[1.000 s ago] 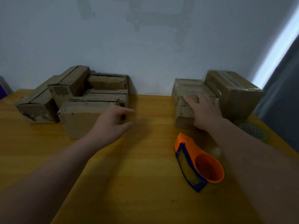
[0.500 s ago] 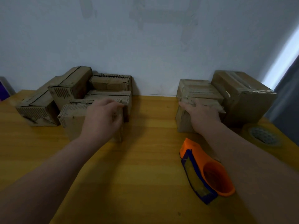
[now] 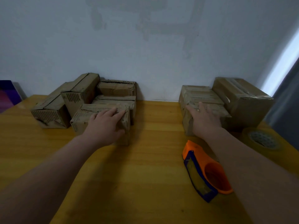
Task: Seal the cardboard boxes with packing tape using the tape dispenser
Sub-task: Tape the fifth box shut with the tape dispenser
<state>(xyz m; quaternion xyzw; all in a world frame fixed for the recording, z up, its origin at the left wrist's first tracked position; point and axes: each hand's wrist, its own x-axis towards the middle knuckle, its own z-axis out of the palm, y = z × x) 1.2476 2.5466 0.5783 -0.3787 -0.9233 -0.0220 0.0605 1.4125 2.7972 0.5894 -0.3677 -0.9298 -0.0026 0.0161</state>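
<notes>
Yellow wooden table (image 3: pixel 145 167) against a pale wall (image 3: pixel 145 46), left hand (image 3: pixel 103 125) flat-fingered on the front box (image 3: pixel 80 122) of the left cluster, right hand (image 3: pixel 204 120) spread flat on the near right box (image 3: pixel 187 123), orange tape dispenser (image 3: pixel 213 175) lying beside that forearm, tape roll (image 3: pixel 260 140) far right.

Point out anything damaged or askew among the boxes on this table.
The far-left brown cardboard box has a torn, crumpled lower front edge. Beside it, a long brown cardboard box sits askew, apparently propped up on its neighbours. Tape on the large cardboard box at far right looks wrinkled.
</notes>
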